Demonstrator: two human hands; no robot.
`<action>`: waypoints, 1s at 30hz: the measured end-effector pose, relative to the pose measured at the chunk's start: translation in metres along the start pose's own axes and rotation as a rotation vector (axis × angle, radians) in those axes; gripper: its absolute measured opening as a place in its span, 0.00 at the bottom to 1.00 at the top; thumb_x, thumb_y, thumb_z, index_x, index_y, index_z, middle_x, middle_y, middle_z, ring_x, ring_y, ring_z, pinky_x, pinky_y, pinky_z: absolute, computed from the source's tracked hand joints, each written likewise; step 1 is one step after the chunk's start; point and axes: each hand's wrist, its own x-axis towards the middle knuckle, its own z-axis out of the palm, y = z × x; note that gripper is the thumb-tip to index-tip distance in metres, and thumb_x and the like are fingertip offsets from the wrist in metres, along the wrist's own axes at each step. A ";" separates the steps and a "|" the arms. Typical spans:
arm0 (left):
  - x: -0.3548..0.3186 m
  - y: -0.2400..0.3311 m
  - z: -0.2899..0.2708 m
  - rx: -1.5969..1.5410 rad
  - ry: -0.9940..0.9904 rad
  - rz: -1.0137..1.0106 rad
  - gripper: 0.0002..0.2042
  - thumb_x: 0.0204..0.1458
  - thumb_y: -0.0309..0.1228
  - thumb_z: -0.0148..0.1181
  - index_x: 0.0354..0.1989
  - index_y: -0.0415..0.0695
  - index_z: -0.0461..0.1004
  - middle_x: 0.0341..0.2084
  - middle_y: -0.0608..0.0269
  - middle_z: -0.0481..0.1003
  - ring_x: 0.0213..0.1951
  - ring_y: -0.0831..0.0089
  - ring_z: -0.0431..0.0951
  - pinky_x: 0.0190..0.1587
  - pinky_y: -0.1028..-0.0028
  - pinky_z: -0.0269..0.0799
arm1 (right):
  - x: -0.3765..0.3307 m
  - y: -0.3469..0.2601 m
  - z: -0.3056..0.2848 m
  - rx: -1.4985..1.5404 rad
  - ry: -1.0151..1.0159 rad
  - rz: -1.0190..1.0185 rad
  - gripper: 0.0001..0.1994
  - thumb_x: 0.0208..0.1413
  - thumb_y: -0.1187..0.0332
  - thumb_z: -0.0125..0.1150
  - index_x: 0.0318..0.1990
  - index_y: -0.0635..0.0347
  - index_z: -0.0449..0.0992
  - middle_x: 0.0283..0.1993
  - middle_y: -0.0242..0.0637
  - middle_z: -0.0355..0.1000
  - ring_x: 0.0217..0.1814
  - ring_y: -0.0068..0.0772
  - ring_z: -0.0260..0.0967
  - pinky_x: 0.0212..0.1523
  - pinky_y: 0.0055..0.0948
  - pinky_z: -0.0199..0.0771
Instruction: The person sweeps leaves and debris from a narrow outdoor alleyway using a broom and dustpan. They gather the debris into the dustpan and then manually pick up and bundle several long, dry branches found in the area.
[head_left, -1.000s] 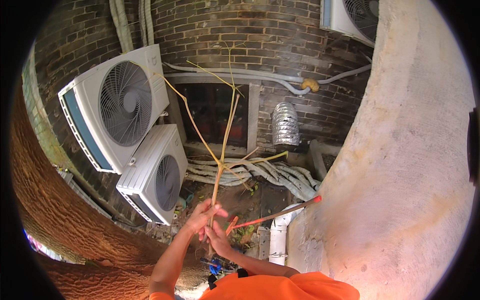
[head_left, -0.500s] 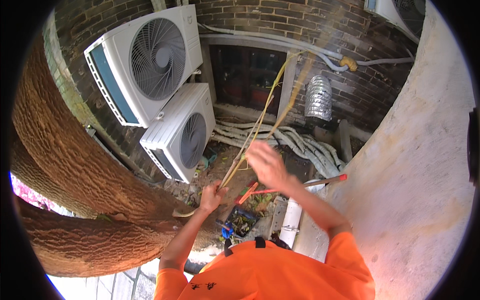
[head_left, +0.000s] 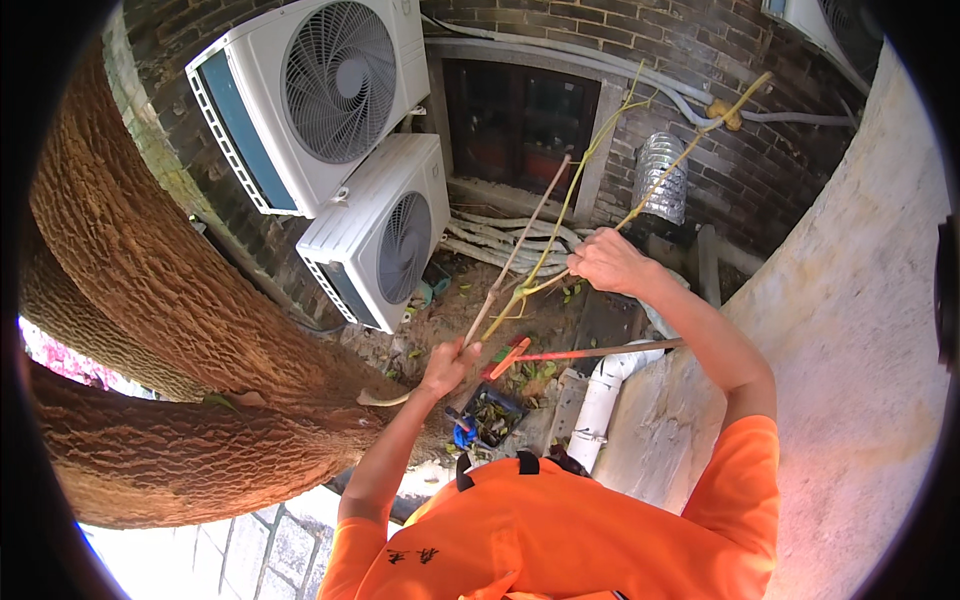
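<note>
My left hand [head_left: 449,368] is closed round the lower ends of a straight brown stick [head_left: 517,250] and a forked yellow-green branch [head_left: 570,190], side by side. Both slant up and away from me, and the branch splits a little above that grip. On its right-hand limb [head_left: 690,152], my right hand [head_left: 612,262] has its fingers wrapped round the wood, with the limb's far end reaching up in front of the brick wall. The two hands are apart, the right one farther forward.
Two white air-conditioner units [head_left: 340,80] stand front left by the brick wall. A thick tree trunk [head_left: 180,270] fills the left; a pale wall [head_left: 820,370] rises on the right. Below my hands lie a long-handled broom [head_left: 600,352], a white pipe [head_left: 597,415] and a black leaf-filled tray [head_left: 508,433].
My right hand has moved right and forward and now grips the limb. The branch, blurred and close together before, is spread apart from the stick. The whole view has shifted slightly.
</note>
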 end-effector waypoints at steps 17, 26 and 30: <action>-0.018 0.031 -0.007 -0.439 -0.084 -0.275 0.15 0.57 0.40 0.52 0.25 0.42 0.68 0.15 0.74 0.62 0.21 0.84 0.61 0.24 0.77 0.58 | 0.042 -0.021 0.047 0.394 0.563 0.529 0.05 0.46 0.77 0.53 0.29 0.58 0.74 0.27 0.43 0.73 0.30 0.50 0.70 0.28 0.43 0.67; -0.040 0.017 -0.012 -0.402 0.014 -0.165 0.14 0.57 0.40 0.51 0.24 0.43 0.68 0.13 0.75 0.62 0.16 0.84 0.58 0.18 0.78 0.53 | 0.053 0.062 0.082 1.110 0.750 1.055 0.07 0.51 0.70 0.53 0.25 0.60 0.74 0.22 0.42 0.70 0.25 0.46 0.68 0.27 0.36 0.66; -0.069 0.003 -0.027 -0.570 0.011 -0.281 0.12 0.58 0.39 0.50 0.26 0.47 0.66 0.11 0.78 0.57 0.11 0.88 0.53 0.12 0.82 0.45 | 0.053 0.057 0.047 0.419 0.551 0.567 0.03 0.50 0.73 0.53 0.31 0.59 0.73 0.28 0.39 0.71 0.31 0.46 0.67 0.32 0.37 0.67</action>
